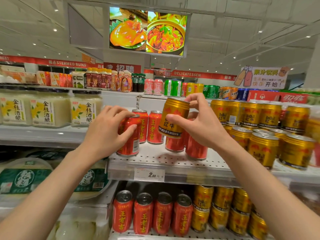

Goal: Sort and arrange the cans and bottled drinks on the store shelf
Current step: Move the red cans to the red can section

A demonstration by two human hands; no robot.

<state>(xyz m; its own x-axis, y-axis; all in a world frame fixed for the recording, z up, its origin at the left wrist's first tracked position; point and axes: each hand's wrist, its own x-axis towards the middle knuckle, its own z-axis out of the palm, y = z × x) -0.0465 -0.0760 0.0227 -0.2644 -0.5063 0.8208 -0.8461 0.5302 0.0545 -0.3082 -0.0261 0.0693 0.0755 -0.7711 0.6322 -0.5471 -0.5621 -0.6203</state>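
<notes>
My left hand point(109, 129) grips a red can point(129, 141) that stands at the front left of the white perforated shelf point(155, 158). My right hand point(199, 122) holds a gold can point(173, 118) tilted in the air above the red cans, thumb on its side and fingers on its top rim. Two more red cans point(154, 127) stand behind, and others point(195, 149) stand partly hidden under my right hand. A block of gold cans point(263, 146) fills the right part of the same shelf.
On the shelf below stand a row of red cans point(152, 213) and stacked gold cans point(223, 210). Jars with yellow-flower labels point(52, 108) sit on the left shelf, green-labelled tubs point(26, 179) beneath them. A price tag point(149, 174) hangs on the shelf edge. Mixed drinks line the top shelf point(173, 87).
</notes>
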